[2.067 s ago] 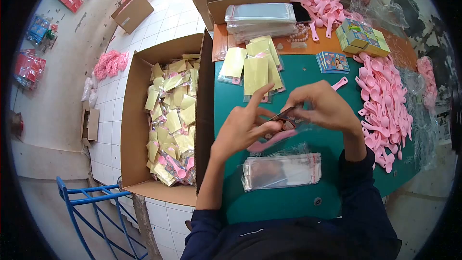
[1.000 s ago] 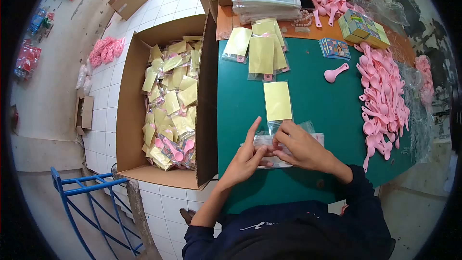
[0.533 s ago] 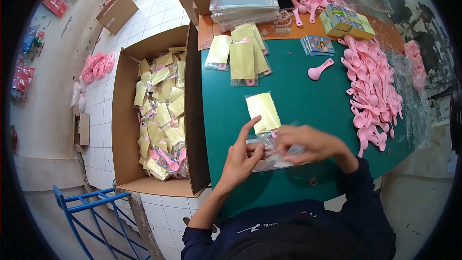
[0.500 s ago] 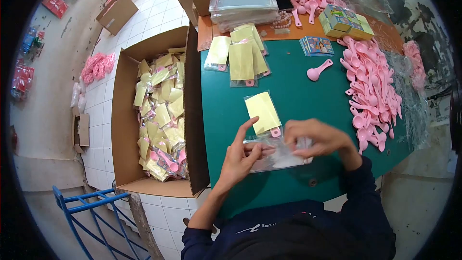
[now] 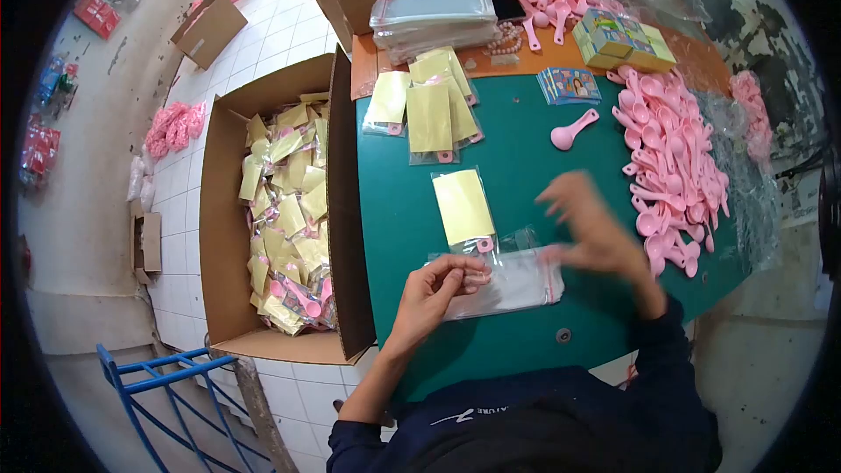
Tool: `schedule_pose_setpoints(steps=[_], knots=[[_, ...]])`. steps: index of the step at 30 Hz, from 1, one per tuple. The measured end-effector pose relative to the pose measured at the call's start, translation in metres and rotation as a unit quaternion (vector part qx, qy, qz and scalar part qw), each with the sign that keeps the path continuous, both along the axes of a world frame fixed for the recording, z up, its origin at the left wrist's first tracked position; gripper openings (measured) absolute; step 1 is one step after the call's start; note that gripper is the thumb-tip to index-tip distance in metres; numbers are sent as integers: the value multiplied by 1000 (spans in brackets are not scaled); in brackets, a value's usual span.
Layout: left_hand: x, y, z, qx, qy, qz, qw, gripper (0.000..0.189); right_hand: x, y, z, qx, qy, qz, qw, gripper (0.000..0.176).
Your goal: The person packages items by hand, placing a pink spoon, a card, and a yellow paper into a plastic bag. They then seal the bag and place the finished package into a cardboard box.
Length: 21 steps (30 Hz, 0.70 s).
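My left hand (image 5: 438, 291) has its fingers curled together at the left end of a stack of clear plastic bags (image 5: 517, 287); what they pinch is hard to make out. My right hand (image 5: 589, 226), blurred, is raised over the right side of the stack with thumb and fingers apart and nothing in it. Just above the stack lies a packed bag with a yellow card (image 5: 463, 208) and a pink handle end. A single pink spoon (image 5: 574, 130) rests farther back, below a small stack of picture cards (image 5: 569, 86).
Pink spoons (image 5: 670, 162) are heaped at the right. Several packed bags (image 5: 429, 118) lie at the back left. A large carton (image 5: 352, 210) of packed bags stands beside the table's left edge. More clear bags (image 5: 434, 22) and card boxes (image 5: 622, 38) sit at the back.
My right hand has lifted off the plastic bags and opened. My left forefinger, earlier stretched out over the yellow card, has curled in. The view has shifted slightly.
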<state>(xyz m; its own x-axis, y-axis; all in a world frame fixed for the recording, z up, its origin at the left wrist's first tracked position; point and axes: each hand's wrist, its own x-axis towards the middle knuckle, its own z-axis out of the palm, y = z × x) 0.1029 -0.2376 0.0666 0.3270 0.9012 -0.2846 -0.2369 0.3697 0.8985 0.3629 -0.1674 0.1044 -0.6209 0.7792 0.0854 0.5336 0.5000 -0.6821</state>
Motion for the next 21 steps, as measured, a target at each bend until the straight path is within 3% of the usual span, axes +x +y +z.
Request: schedule_pose_setpoints(steps=[2,5,6,8,11,12,15,16,18,21], knots=[[-3,-3,1,12,2,-3,1000,23,-46,-28,-26,-50,-59,-9,997,53],[-16,-10,6,26,45,-32,998,24,-71,-27,-36,119,53,11,991,12],[-20,-12,15,18,63,-35,997,26,-69,-28,-41,60,50,21,997,18],[-29,-13,13,5,60,-45,997,35,-66,-27,-43,69,86,29,994,19],[-26,-13,8,61,232,-3,971,41,-62,-26,-42,56,96,20,994,20],[-17,-12,5,138,255,46,956,35,-60,-26,-41,49,90,16,995,21],[-11,-4,6,201,332,7,922,22,-55,-23,-40,28,107,7,994,20],[-9,-2,8,197,340,30,919,13,-53,-22,-37,-4,112,1,994,19],[-8,-1,9,184,324,29,928,14,-50,-23,-30,-69,120,-16,990,18],[-7,-2,5,164,297,37,940,14,-57,-30,-39,-231,242,-96,937,15]])
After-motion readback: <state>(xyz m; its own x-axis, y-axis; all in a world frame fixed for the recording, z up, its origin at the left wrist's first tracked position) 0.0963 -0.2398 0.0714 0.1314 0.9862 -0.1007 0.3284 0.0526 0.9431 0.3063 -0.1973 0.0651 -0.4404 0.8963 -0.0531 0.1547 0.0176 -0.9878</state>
